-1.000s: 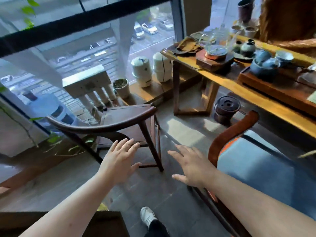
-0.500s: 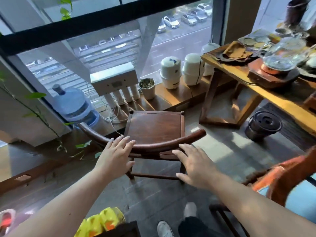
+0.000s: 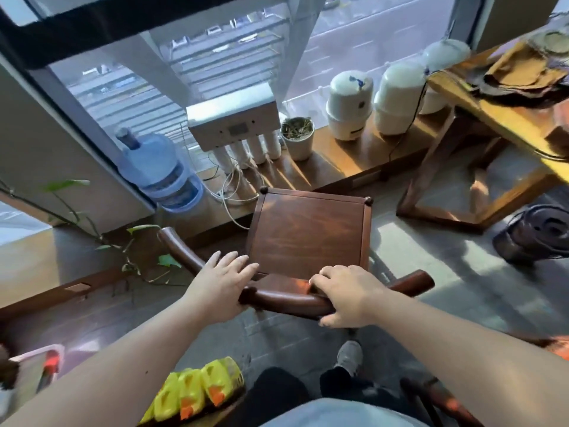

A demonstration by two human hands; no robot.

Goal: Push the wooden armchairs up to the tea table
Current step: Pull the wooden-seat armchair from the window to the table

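**Presently: 1 armchair in hand, tea table to the right**

Here we log 1 wooden armchair [image 3: 308, 232], square seat facing the window, standing on the floor near the tea table [image 3: 505, 118] but apart from it. Our left hand [image 3: 220, 283] lies on the curved back rail [image 3: 286, 298], grip loose, fingers flat over the wood. Our right hand [image 3: 346, 295] closes its grip around the same rail, fingers curled over the top, thumb beneath. Also listed: 1 water jug [image 3: 157, 171], 1 filter unit [image 3: 234, 118], 1 plant pot [image 3: 298, 137] along the sill.
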